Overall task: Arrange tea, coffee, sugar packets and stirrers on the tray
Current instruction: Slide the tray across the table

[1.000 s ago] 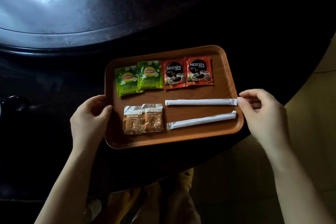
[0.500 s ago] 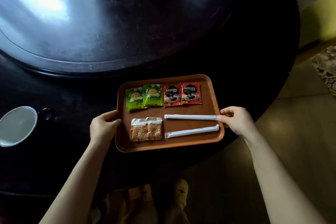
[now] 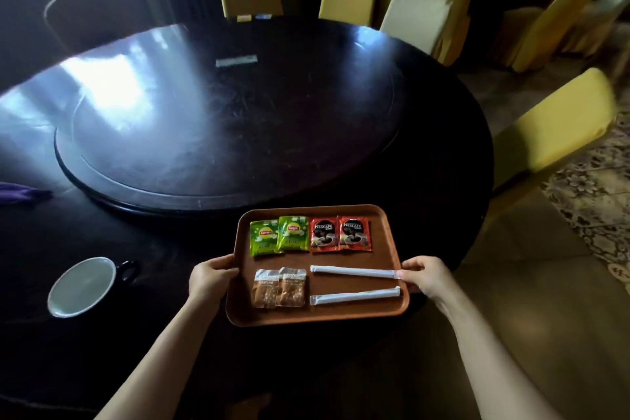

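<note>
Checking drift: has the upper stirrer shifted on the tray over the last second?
No. The upper stirrer lies where it did against the tray rim, right end at the right hand.

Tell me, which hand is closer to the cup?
Left. The left hand grips the tray's left edge, with the cup off to its left on the table. The right hand holds the tray's far right edge.
</note>
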